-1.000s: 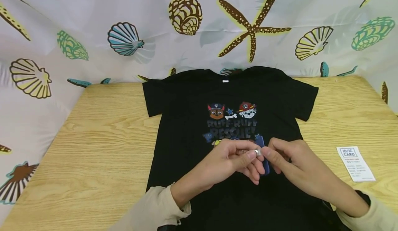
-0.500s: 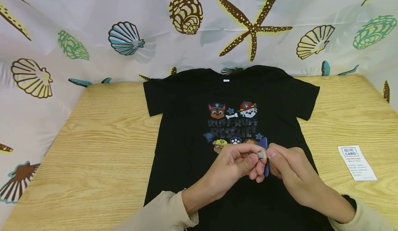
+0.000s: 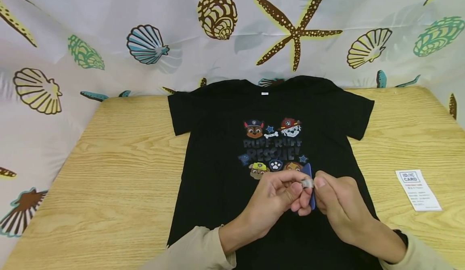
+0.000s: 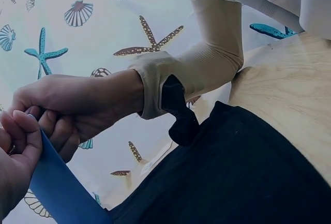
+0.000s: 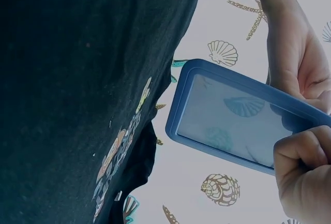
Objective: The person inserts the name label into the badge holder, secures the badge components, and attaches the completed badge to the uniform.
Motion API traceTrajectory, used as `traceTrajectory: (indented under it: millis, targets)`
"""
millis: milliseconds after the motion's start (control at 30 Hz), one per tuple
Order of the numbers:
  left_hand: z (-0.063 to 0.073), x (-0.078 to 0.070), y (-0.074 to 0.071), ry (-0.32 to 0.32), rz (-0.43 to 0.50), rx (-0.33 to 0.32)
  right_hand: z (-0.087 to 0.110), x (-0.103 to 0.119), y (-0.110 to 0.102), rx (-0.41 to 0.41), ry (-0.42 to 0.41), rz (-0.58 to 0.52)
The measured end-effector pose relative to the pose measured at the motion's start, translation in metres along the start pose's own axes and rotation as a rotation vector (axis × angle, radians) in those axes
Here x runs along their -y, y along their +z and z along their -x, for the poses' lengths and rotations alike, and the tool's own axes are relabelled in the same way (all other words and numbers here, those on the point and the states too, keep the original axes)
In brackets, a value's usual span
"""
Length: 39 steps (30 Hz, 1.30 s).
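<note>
Above tan wooden tabletop (image 3: 120,153), left hand (image 3: 277,195) pinched small grey clip (image 3: 307,184), right hand (image 3: 339,199) blue plastic frame (image 5: 232,115); I feared loose-fingered drops.

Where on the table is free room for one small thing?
Left of the shirt, bare table reaches back to the curtain. Another patch lies between the shirt's right sleeve and the card. It is crowded over the shirt: left hand and right hand meet at the blue holder.

Blue-framed holder (image 5: 235,120), black T-shirt (image 3: 219,153) with multicoloured cartoon print (image 3: 272,148), yellowish wood-grain table (image 3: 123,173), white shell-and-starfish-patterned cloth (image 3: 181,3), beige sleeves (image 3: 200,250).
</note>
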<state>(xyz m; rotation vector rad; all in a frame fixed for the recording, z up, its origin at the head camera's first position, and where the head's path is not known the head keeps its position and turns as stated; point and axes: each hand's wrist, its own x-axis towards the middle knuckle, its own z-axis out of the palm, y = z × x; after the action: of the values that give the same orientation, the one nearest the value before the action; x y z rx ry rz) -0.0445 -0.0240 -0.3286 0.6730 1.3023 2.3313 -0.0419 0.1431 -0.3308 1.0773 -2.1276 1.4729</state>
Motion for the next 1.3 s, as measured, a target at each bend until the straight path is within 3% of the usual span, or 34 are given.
traceTrajectory:
  millis: [233,767,1000,1300]
  targets:
    - [0.0,0.0,0.002,-0.032,-0.024,-0.042,0.001,-0.002,0.002,-0.006,-0.005,0.01]
    - [0.001,0.009,0.001,0.023,-0.009,-0.035,0.007,-0.006,0.007,-0.029,-0.013,-0.006]
    - [0.004,0.012,-0.002,-0.01,-0.003,-0.065,0.007,-0.006,0.01,-0.025,-0.01,0.002]
    - [0.002,0.01,0.0,0.023,-0.058,-0.049,0.009,-0.011,0.011,-0.077,-0.019,-0.093]
